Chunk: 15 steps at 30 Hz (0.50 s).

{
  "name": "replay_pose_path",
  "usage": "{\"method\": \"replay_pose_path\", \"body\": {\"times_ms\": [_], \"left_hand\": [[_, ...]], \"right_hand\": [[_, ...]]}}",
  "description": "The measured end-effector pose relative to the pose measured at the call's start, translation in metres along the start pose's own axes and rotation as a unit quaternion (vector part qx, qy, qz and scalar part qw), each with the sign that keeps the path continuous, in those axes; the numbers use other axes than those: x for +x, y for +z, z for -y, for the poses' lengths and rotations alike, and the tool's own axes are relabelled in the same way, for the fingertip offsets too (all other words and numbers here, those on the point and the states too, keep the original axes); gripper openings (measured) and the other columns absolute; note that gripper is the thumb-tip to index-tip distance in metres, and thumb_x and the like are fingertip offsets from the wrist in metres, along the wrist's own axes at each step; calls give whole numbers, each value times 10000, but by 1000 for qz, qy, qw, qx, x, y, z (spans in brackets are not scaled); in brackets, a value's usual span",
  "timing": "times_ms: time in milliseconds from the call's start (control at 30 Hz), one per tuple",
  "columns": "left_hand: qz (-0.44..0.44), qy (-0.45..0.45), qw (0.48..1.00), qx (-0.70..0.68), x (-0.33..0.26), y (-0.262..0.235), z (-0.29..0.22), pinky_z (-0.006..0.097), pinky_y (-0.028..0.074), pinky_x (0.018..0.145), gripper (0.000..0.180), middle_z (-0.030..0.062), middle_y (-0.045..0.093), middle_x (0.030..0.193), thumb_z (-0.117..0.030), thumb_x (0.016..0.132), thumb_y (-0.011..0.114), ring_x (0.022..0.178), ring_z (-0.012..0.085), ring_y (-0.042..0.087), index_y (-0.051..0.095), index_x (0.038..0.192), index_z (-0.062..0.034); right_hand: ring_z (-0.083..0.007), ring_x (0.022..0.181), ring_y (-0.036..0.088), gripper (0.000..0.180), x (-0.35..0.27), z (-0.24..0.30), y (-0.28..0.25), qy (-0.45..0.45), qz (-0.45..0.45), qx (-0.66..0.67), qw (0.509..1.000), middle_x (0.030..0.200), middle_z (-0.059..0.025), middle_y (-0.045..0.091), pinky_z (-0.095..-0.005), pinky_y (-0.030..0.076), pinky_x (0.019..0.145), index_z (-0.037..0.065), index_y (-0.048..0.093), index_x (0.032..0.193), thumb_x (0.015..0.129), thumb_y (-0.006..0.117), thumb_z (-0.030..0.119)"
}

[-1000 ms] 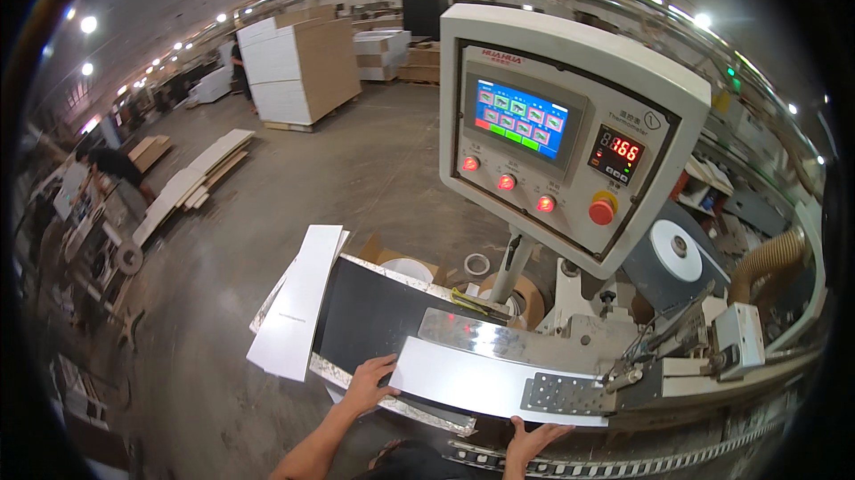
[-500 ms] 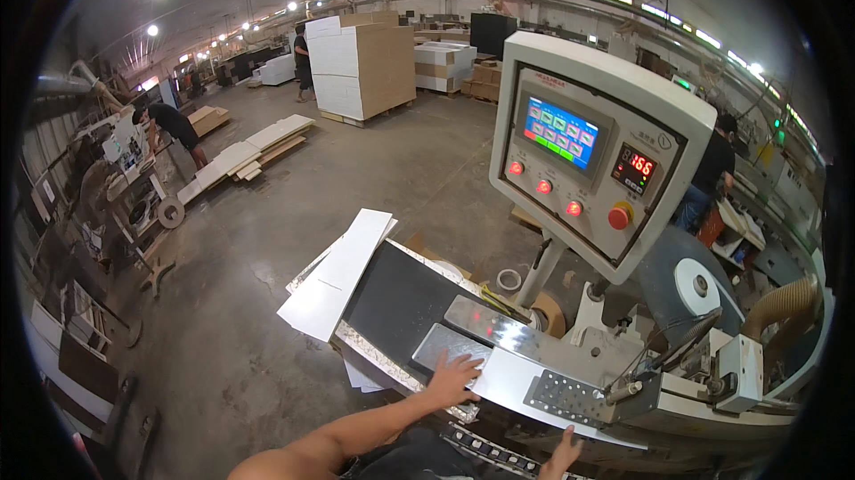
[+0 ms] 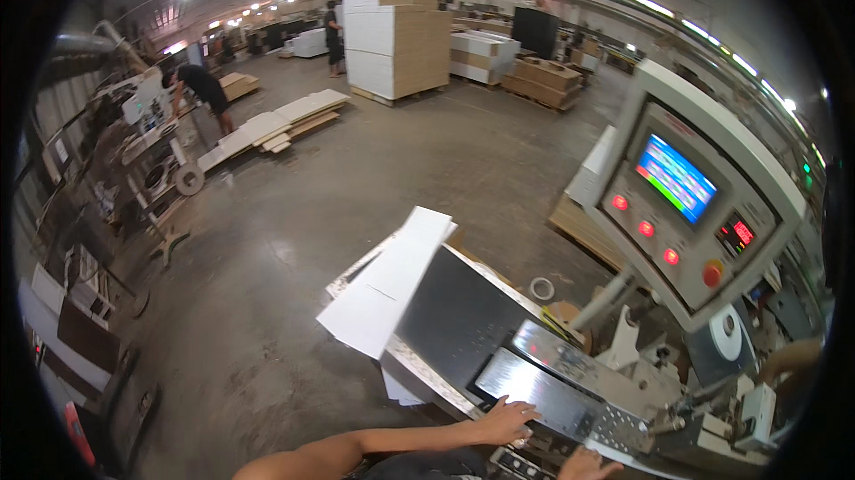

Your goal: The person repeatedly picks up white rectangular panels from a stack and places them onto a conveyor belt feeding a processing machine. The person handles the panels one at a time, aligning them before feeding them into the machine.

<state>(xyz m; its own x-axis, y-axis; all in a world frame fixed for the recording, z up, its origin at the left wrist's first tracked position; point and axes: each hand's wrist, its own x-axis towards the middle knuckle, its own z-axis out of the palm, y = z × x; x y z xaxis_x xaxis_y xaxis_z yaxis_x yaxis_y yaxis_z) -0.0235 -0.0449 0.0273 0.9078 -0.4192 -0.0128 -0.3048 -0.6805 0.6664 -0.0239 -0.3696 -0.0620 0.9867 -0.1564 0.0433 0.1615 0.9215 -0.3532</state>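
My left hand [image 3: 505,422] lies with its fingers spread at the near edge of a shiny metal plate [image 3: 525,384] on the machine's bed. Close to the lower edge of the view, my right hand [image 3: 588,465] has its fingers stretched out beside the white strip of a panel [image 3: 634,460]. Most of that panel is hidden under the perforated plate [image 3: 619,427] and the machine. Left of the metal plate runs a black bed surface [image 3: 459,302], with loose white panels [image 3: 392,280] lying crosswise on its far end.
A control box [image 3: 704,195] with a lit screen leans on a post at the right. Boards [image 3: 267,128] lie stacked on the floor, and a tall panel stack [image 3: 396,48] stands farther back. One person [image 3: 203,88] bends over at the left; another [image 3: 334,39] stands beside the tall stack.
The view has swung to the right-hand machine less and shifted leftward, so the control box sits farther right. The white panel has slid right, and my left hand now rests at the metal plate's near edge.
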Motion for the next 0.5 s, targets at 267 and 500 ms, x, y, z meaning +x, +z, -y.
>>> {"method": "replay_pose_path", "body": {"times_ms": [267,500], "left_hand": [[3,112,982,-151,-56,-30,17,474,327,1140,452,144,579,1382,-207,955,676,1322,337,506,580,1375,-71],[65,179,959,-213,-95,-11,-33,469,372,1097,431,143,603,1329,-174,949,688,1267,344,547,581,1347,-48]], "right_hand": [[-411,1568,196,1245,-18,71,39,-87,-304,-110,942,1705,-223,197,-618,242,1246,31,-32,1648,872,584,785],[-422,1481,381,669,-164,66,177,-116,-334,-421,835,1606,-248,383,-598,346,1214,18,306,1584,1075,473,418]]}}
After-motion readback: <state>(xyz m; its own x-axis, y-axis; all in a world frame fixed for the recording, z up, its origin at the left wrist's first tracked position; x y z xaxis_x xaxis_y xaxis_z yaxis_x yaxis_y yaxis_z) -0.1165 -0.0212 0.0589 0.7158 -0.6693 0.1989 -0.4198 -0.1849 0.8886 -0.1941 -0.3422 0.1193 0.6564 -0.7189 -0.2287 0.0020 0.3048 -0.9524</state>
